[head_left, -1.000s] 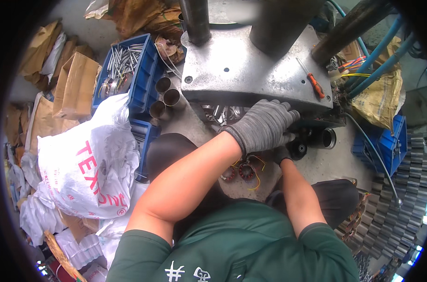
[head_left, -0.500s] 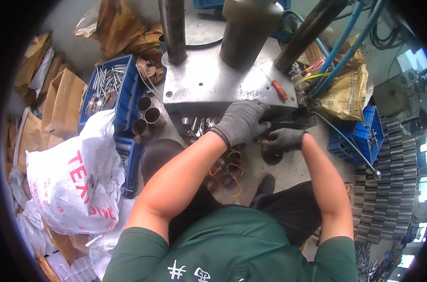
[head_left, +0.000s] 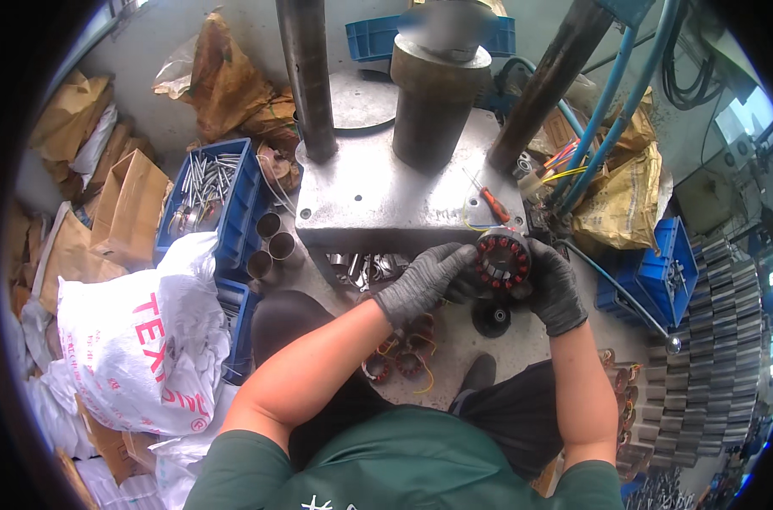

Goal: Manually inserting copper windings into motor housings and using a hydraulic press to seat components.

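Note:
A motor stator (head_left: 502,262), a dark ring with red insulated teeth inside, is held up at the front edge of the steel press plate (head_left: 352,200). My left hand (head_left: 424,283), in a grey work glove, grips its left side. My right hand (head_left: 558,293), gloved too, closes round its right side. A thin yellow wire runs off the top of the stator. Below it, a round black part (head_left: 492,318) with a bearing-like centre rests low by my feet. More stators (head_left: 410,365) with yellow wires lie on the floor between my legs.
A red-handled screwdriver (head_left: 494,206) lies on the plate, between the press columns. Blue bins (head_left: 249,183) of metal rods and short metal tubes (head_left: 282,246) stand left, near a white sack (head_left: 140,331). A ball-ended lever (head_left: 673,344) sticks out right, before stacked metal parts (head_left: 701,348).
The stator has come into view between my hands, which are now both on it. My right hand has risen from beside the black part. The whole view has shifted slightly.

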`<act>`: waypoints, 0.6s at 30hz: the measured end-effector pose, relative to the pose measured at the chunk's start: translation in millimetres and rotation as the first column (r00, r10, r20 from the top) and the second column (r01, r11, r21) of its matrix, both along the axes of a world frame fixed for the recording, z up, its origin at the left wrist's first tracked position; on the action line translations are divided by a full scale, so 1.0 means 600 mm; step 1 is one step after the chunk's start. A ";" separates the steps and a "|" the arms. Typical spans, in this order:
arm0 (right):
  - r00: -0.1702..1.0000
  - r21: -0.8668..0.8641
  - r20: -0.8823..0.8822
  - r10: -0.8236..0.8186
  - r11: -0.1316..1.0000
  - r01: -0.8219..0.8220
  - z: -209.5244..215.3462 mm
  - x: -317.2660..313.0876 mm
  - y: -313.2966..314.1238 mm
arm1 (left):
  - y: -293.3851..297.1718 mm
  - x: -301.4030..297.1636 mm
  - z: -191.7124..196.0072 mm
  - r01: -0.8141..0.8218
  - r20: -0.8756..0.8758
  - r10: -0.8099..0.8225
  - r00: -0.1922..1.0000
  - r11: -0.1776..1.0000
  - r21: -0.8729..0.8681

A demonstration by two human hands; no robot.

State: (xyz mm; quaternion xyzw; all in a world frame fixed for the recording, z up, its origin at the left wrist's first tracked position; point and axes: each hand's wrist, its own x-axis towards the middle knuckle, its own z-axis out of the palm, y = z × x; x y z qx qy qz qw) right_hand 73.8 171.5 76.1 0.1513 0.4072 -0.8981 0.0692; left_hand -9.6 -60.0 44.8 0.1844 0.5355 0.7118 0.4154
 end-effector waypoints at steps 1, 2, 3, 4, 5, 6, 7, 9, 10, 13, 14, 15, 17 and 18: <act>0.999 0.013 -0.002 -0.045 0.999 0.045 -0.007 -0.002 0.001 | 0.005 -0.001 0.000 -0.001 -0.002 0.001 1.000 1.000 -0.003; 0.999 0.007 -0.002 -0.045 0.999 0.045 -0.008 -0.004 -0.001 | 0.008 -0.002 0.000 0.005 0.033 -0.006 0.999 0.999 0.032; 0.998 0.063 -0.043 -0.039 0.997 0.041 -0.008 -0.006 -0.005 | 0.009 -0.004 -0.001 0.011 0.067 -0.015 0.998 0.998 0.067; 0.996 0.118 -0.083 -0.032 0.992 0.041 -0.008 -0.006 -0.007 | 0.011 -0.006 -0.006 0.013 0.068 -0.017 0.998 0.998 0.061; 0.996 0.113 -0.083 -0.034 0.993 0.043 -0.009 -0.007 -0.008 | 0.013 -0.009 -0.011 0.013 0.051 -0.017 0.999 0.996 0.087; 0.994 0.138 -0.092 -0.059 0.988 0.072 -0.009 -0.007 -0.009 | 0.014 -0.012 -0.015 0.013 0.034 -0.017 0.999 0.994 0.113; 0.991 0.162 -0.101 -0.085 0.982 0.100 -0.009 -0.006 -0.010 | 0.014 -0.012 -0.017 0.015 0.034 -0.019 0.999 0.994 0.107; 0.994 0.271 -0.102 -0.034 0.961 0.061 -0.003 -0.001 -0.012 | 0.015 -0.007 -0.008 0.010 0.068 -0.020 0.997 0.989 0.150; 0.995 0.382 -0.097 0.020 0.924 0.019 0.002 0.001 -0.014 | 0.015 -0.004 -0.005 0.012 0.067 -0.022 0.998 0.990 0.144; 0.980 0.527 -0.197 0.027 0.846 0.082 0.020 0.007 -0.043 | 0.021 -0.003 -0.006 -0.014 0.133 -0.015 0.991 0.977 0.215; 0.965 0.589 -0.260 0.038 0.798 0.127 0.022 0.009 -0.049 | 0.018 -0.009 -0.011 0.006 0.111 -0.032 0.993 0.973 0.230; 0.979 0.635 -0.199 0.042 0.767 0.096 0.021 0.014 -0.045 | 0.016 -0.013 -0.014 0.026 0.089 -0.049 0.995 0.969 0.244; 0.985 0.546 -0.155 -0.079 0.824 0.153 -0.001 0.014 -0.039 | 0.015 -0.012 -0.008 -0.018 0.032 0.011 0.999 0.969 0.245; 0.976 0.458 -0.097 -0.193 0.862 0.216 -0.014 0.013 -0.034 | 0.016 -0.010 -0.005 -0.063 -0.023 0.071 0.997 0.965 0.255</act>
